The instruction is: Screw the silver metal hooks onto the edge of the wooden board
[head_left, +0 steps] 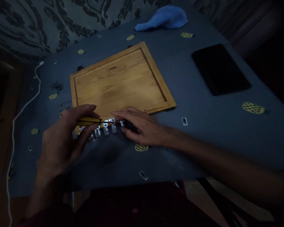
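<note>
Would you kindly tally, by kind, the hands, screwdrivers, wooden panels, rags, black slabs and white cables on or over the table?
Hands: 2 (left hand, right hand)
Screwdriver: 1
Panel: 1
Rag: 1
Slab: 1
Cable: 1
Total: 7
</note>
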Tool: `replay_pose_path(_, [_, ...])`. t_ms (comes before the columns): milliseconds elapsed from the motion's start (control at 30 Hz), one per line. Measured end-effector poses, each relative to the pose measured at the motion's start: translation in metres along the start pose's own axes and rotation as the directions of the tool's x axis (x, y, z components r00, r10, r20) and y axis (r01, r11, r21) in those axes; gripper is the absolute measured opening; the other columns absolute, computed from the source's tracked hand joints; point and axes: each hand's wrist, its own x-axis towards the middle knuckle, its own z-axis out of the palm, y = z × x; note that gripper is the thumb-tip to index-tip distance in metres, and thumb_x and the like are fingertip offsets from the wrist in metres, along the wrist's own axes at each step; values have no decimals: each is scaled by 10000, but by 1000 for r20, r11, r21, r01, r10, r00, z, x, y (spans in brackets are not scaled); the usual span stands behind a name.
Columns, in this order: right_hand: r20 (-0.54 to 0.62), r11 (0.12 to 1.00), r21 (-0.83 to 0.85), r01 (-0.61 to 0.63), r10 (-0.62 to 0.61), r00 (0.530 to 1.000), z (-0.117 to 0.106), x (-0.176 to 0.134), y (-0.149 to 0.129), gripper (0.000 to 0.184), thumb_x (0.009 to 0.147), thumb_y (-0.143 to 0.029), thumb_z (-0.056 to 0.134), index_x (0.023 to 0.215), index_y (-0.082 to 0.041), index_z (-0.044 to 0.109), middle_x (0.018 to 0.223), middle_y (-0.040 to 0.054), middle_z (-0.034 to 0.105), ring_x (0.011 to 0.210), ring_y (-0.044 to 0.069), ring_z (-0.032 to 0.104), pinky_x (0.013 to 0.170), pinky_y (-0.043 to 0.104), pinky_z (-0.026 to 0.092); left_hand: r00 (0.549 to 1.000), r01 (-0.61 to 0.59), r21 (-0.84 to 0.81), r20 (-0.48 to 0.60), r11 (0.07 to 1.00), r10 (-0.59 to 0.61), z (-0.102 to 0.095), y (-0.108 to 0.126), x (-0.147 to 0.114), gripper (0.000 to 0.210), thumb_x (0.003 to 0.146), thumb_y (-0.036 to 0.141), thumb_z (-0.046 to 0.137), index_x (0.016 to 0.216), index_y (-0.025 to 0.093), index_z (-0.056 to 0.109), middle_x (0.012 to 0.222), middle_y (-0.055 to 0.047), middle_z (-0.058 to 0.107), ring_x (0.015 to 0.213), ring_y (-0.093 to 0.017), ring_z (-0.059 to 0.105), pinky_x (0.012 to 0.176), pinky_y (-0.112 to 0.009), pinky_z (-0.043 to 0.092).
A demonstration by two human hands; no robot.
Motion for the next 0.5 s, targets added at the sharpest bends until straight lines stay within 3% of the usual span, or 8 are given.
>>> replay_pose_path(200, [11, 1000, -7, -15, 15, 1000, 0, 0, 0, 556, 969, -140, 530, 1501, -275, 443, 1213, 103, 665, 1178, 271, 607, 979, 538, 565, 997, -73, 109, -26, 991, 77, 3, 7, 1, 325, 996, 275, 647, 1307, 334, 576, 1061, 46, 766, 951, -173, 777, 744, -308, 641])
replay_pose_path(300, [13, 1000, -8, -10, 11, 1000, 0, 0, 0, 556, 969, -140, 526, 1505, -264, 441, 1209, 105, 666, 1164, 266, 611, 981, 536, 564, 996, -81, 173, -25, 982, 86, 2, 9, 1, 347, 959, 241, 711, 1276, 302, 584, 1067, 44, 770, 930, -152, 778, 734, -266, 619])
replay_pose_path(500, [10, 1000, -5, -14, 14, 1000, 0, 0, 0, 544, 973, -145, 521, 1498, -268, 447, 1209, 104, 665, 1172, 272, 612, 979, 544, 566, 997, -57, 161, -47, 985, 65, 3, 9, -2, 387, 916, 230, 763, 1254, 316, 596, 1089, 49, 765, 925, -154, 770, 720, -269, 589])
